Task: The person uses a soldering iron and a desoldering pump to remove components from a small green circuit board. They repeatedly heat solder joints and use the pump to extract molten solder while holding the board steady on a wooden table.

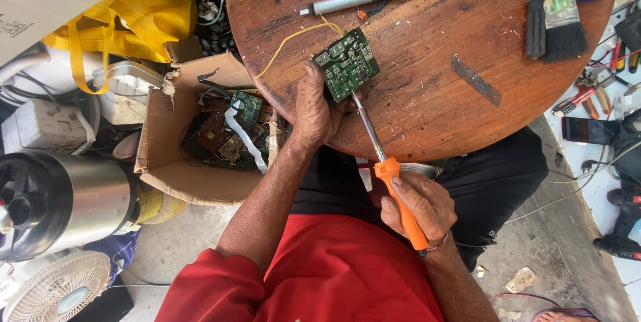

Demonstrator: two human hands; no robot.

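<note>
The left hand (pixel 314 112) gripped the board (pixel 347 64) on the table (pixel 434 102), the right hand (pixel 417 205) clenched the iron (pixel 387 168), tip at its edge; soldering looked unfinished.

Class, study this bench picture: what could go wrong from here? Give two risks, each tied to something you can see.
1. The soldering iron tip meets the green circuit board right beside the left hand; a slip might burn its thumb.
2. The board is tilted up near the round table edge, steadied only by that hand, so it may shift.
</note>
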